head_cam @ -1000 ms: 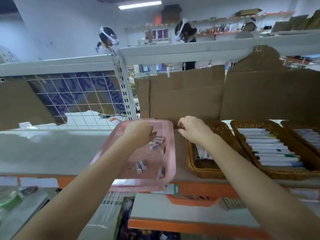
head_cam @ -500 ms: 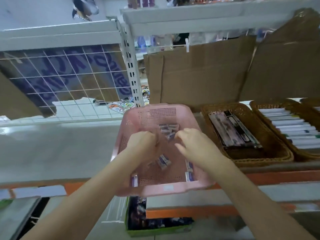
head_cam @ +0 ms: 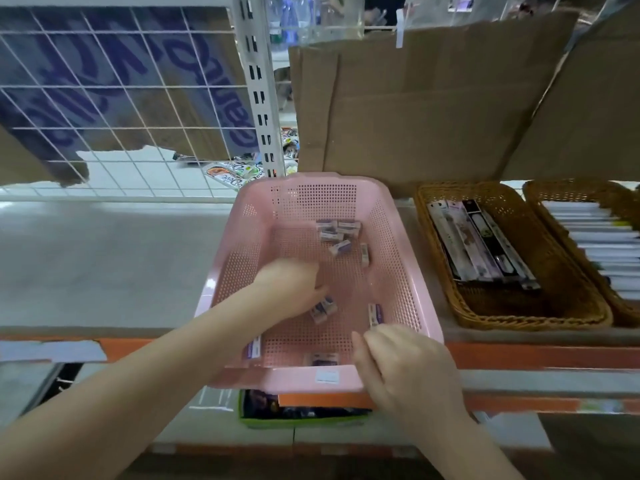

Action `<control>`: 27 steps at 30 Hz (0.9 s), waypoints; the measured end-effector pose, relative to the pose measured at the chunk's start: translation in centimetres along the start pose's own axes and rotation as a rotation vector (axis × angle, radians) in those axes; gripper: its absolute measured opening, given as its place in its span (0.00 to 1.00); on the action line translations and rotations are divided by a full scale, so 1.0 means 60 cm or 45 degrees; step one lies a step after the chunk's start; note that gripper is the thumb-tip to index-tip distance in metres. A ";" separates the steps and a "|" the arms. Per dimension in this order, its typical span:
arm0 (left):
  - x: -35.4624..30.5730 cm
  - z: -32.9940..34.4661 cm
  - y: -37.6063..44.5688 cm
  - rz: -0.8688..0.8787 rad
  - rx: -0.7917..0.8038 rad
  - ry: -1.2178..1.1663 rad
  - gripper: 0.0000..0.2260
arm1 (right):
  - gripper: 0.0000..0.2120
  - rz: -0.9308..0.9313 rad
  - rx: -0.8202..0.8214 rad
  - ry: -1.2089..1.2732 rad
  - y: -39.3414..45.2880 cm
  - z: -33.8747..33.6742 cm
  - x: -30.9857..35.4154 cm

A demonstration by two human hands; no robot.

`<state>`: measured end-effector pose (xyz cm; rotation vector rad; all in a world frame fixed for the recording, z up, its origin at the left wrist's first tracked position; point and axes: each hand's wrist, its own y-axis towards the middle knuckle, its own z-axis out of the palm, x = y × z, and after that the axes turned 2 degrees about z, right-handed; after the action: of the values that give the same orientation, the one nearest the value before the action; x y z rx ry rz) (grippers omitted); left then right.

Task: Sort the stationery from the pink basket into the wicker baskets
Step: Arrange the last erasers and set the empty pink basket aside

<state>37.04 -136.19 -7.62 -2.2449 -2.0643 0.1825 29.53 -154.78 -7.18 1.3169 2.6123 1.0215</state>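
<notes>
our left hand (head_cam: 289, 289) reaches down into the pink basket (head_cam: 398, 237), forearm crossing the basket's left rim, fingers curled with the tips against a small eraser-like packet (head_cam: 323, 309) on the perforated floor; whether they truly pinch it we cannot tell, since the hand is blurred. our right hand (head_cam: 401, 362) sits at the basket's near right corner, fingers bent over the rim, the thumb out to the left; whether it grips the rim or only rests on it is also unclear.

the pink basket stands on the grey shelf (head_cam: 104, 265), its near edge overhanging the orange shelf front (head_cam: 536, 355). inside lie more small packets: a cluster near the far wall (head_cam: 337, 233), one by the right wall (head_cam: 375, 313), two along the near wall (head_cam: 254, 348). a pale sticker (head_cam: 327, 376) is on the basket's front rim, its writing too small to read.

just right of the pink basket is a wicker basket (head_cam: 519, 313) holding long flat packs (head_cam: 478, 244) with printed pictures; the lettering is not legible. a second wicker basket (head_cam: 623, 306) beside it holds a row of white pens (head_cam: 602, 244).

behind the wire grid (head_cam: 104, 98), cardboard shows large blue script (head_cam: 166, 60) upside down, which we cannot make out. brown cardboard (head_cam: 433, 105) stands behind the baskets.
</notes>
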 end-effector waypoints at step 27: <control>-0.029 -0.009 -0.050 0.438 0.892 -0.240 0.15 | 0.29 -0.033 0.038 0.058 -0.010 0.016 -0.008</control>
<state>34.01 -137.69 -6.63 -2.1275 -1.3345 0.9958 29.73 -154.87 -8.36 1.2777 2.6806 1.0247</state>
